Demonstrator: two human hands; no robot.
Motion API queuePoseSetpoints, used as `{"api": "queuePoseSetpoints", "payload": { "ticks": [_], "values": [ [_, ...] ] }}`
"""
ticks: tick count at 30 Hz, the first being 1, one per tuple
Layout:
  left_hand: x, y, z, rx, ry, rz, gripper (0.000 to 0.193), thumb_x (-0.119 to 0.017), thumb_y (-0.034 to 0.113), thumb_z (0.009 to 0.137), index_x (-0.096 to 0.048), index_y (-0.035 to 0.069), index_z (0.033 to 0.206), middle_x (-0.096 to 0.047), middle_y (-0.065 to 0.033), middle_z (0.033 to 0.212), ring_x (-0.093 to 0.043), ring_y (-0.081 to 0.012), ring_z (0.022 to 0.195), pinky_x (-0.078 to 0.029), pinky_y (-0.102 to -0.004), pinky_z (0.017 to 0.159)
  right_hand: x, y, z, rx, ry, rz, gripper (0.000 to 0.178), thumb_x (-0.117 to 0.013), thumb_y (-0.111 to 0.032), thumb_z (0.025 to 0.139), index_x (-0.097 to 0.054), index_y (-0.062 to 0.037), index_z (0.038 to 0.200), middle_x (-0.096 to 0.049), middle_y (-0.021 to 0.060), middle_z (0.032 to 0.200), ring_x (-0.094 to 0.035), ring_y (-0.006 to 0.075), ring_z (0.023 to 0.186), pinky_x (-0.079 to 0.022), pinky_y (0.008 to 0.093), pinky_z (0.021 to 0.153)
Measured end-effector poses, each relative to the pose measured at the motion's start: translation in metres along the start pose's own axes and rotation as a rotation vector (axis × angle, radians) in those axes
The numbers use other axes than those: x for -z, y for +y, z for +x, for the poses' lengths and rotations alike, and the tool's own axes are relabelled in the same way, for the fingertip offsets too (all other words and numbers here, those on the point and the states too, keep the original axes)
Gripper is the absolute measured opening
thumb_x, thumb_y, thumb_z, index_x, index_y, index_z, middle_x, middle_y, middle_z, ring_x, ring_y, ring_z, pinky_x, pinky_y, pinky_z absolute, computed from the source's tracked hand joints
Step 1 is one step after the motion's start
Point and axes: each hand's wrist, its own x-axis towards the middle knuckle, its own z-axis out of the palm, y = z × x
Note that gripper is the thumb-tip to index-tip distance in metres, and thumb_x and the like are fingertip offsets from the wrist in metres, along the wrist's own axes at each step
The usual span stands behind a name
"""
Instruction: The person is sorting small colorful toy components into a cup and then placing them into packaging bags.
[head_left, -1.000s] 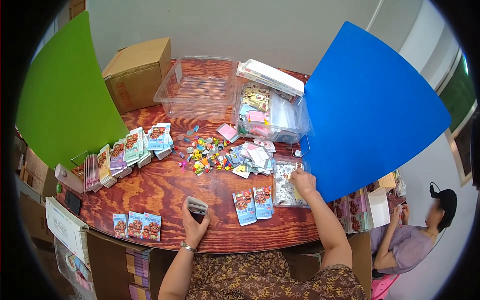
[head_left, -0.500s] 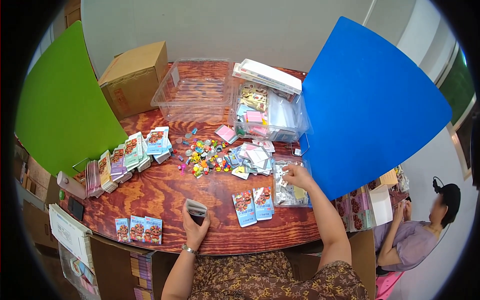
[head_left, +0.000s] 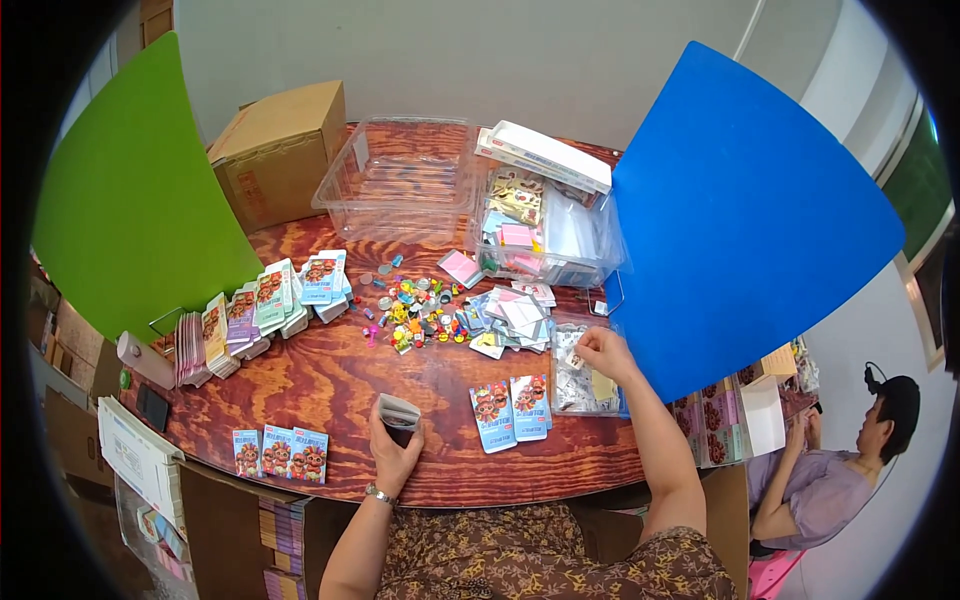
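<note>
My left hand (head_left: 398,452) is closed around an open-topped pouch (head_left: 399,411), held upright near the table's front edge; its contents are hard to make out. My right hand (head_left: 606,352) reaches over a shallow clear tray (head_left: 558,402) of small white printed packets. Between its thumb and fingers it pinches one small white packet (head_left: 575,362). Left of the tray lie two blue printed packs (head_left: 491,415), side by side. Three smaller-looking blue packs (head_left: 308,455) overlap in a row at the front left.
Tiny colourful toys (head_left: 425,315) and loose cards (head_left: 520,315) lie mid-table. Behind are a clear bin (head_left: 395,222), a filled bin (head_left: 560,270) and a cardboard box (head_left: 280,160). Pack stacks (head_left: 268,300) stand left. Green (head_left: 130,190) and blue (head_left: 740,220) panels flank the table; a person (head_left: 830,480) sits right.
My right hand has drawn up slightly from the tray's contents, and the white packet shows more plainly in its fingers. My left hand keeps its hold; the whole view has shifted a little.
</note>
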Motion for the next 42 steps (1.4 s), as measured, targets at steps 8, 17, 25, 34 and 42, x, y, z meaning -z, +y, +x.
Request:
{"api": "queuePoseSetpoints", "payload": {
  "ticks": [8,17,25,34,42],
  "values": [
    [-0.009,0.007,0.002,0.075,-0.075,0.092,0.079,-0.082,0.014,0.07,-0.045,-0.001,0.138,-0.059,-0.0222,0.124,-0.058,-0.0369,0.115,-0.048,-0.0449,0.096,-0.039,-0.135,-0.045,0.261,-0.169,0.462,0.014,-0.068,-0.007,0.093,-0.063,0.0002,0.104,-0.07,0.0054,0.086,-0.066,0.0091,0.077,-0.053,0.0247,0.067],
    [-0.004,0.028,-0.003,0.033,0.013,0.071,0.092,-0.085,0.014,0.069,-0.036,-0.002,0.145,-0.057,-0.0208,0.131,-0.058,-0.0365,0.12,-0.048,-0.0423,0.1,-0.145,-0.201,-0.074,1.05,0.035,-0.123,0.014,-0.076,-0.015,0.081,-0.067,-0.0097,0.091,-0.068,0.0054,0.082,-0.065,0.0229,0.076,-0.053,0.0345,0.066],
    [0.007,0.021,-0.008,-0.086,0.095,0.109,0.099,-0.088,0.015,0.07,-0.029,0.003,0.149,-0.055,-0.0222,0.133,-0.059,-0.0374,0.119,-0.051,-0.0436,0.097,-0.147,-0.187,-0.081,1.107,0.164,-0.059,0.026,-0.081,-0.013,0.075,-0.072,-0.0114,0.099,-0.066,0.0086,0.112,-0.065,0.0268,0.085,-0.053,0.0352,0.072],
    [0.005,0.004,-0.021,-0.185,0.068,0.074,0.091,-0.088,0.013,0.072,-0.033,0.007,0.144,-0.053,-0.0241,0.136,-0.057,-0.0408,0.122,-0.052,-0.0461,0.097,-0.182,-0.153,-0.089,1.083,0.12,0.012,0.026,-0.079,-0.01,0.077,-0.074,-0.0095,0.102,-0.067,0.0096,0.113,-0.066,0.0273,0.087,-0.055,0.036,0.071],
    [0.035,0.006,-0.014,-0.256,0.013,0.005,0.053,-0.079,0.006,0.08,-0.056,0.004,0.128,-0.061,-0.0216,0.129,-0.063,-0.0379,0.114,-0.055,-0.042,0.091,-0.173,-0.156,-0.079,0.908,-0.176,0.173,0.022,-0.073,-0.007,0.085,-0.073,-0.0054,0.106,-0.067,0.0123,0.113,-0.067,0.0267,0.086,-0.055,0.0349,0.074]
  ]
}}
